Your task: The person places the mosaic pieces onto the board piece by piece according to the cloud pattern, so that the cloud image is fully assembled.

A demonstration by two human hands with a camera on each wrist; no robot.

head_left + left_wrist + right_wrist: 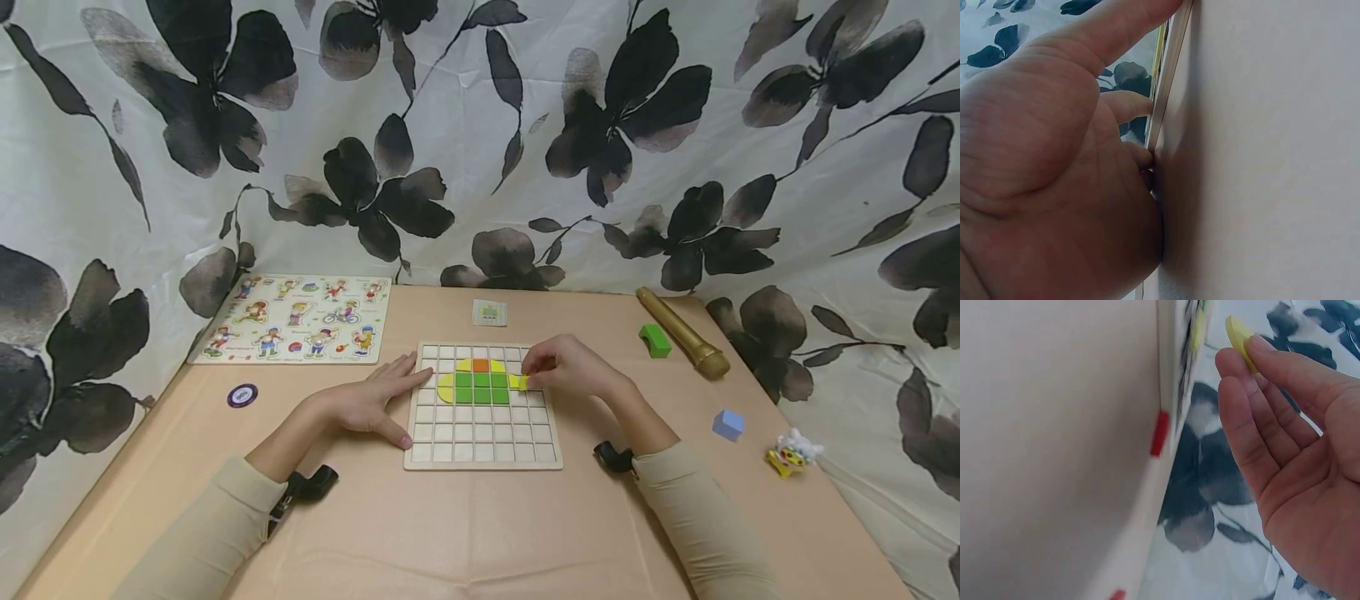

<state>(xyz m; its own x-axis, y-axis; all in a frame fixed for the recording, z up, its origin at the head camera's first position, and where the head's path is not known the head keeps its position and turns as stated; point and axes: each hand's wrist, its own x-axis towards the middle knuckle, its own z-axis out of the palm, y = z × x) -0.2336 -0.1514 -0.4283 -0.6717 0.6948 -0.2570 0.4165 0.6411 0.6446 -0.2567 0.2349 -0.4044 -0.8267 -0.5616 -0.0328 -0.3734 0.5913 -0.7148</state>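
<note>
A square white grid board [483,454] in a pale wooden frame lies in the middle of the table. Green square tiles [482,388], an orange tile [480,365] and yellow rounded tiles [446,388] form a shape in its upper part. My left hand [371,400] rests along the board's left side, fingers spread, thumb at the lower left edge. Between thumb and fingertips my right hand [573,367] pinches a yellow tile [1240,339], close over the right end of the shape. The left wrist view shows my fingers against the board's wooden edge [1169,81].
Behind the board lies a small pattern card [490,312]. A picture board [296,321] and a round purple disc [242,395] are at left. At right are a green arch block [656,341], a gold microphone-shaped object [682,333], a blue block [728,425] and a small toy figure [793,452].
</note>
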